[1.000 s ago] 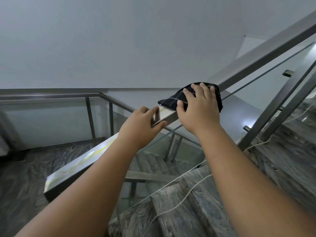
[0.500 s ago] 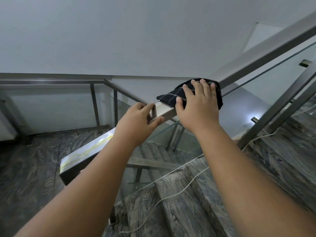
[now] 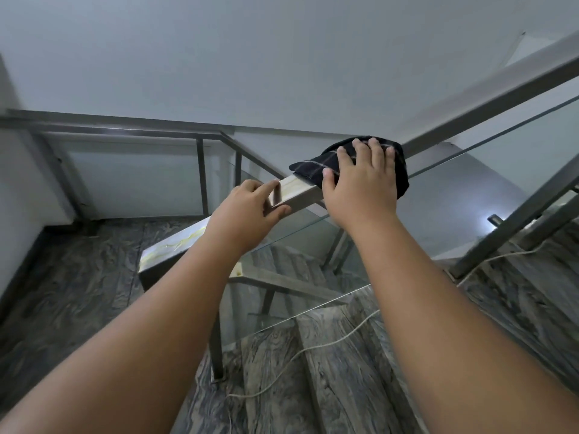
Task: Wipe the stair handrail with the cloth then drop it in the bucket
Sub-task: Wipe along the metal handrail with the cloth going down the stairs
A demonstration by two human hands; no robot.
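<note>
While draped over the top of the rail, the dark, faintly checked cloth lies directly beneath the right hand, its folded edge sticking out to the left past the thumb and its far side hanging down over the rail's right flank.

Item: the right hand lies flat and spread, palm down, four fingers fanned across the cloth's upper edge, thumb pressed on its near edge; it presses the cloth onto the rail rather than gripping it.

Item: the square-section brushed metal stair handrail runs diagonally from lower left to upper right, its top face pale and reflective with yellowish streaks toward the lower end.

Item: the left hand is just beside the cloth on the lower stretch of the rail, fingers on the top face and thumb curled under the near edge, lightly clasping the bar. A bare strip of rail separates it from the cloth.

Item: a clear glass panel sits below the rail, held by grey metal posts.

Item: grey veined stone stair treads descend below, with a thin white cord trailing across them.

Item: a plain white wall behind; a second metal railing borders the lower landing.
</note>
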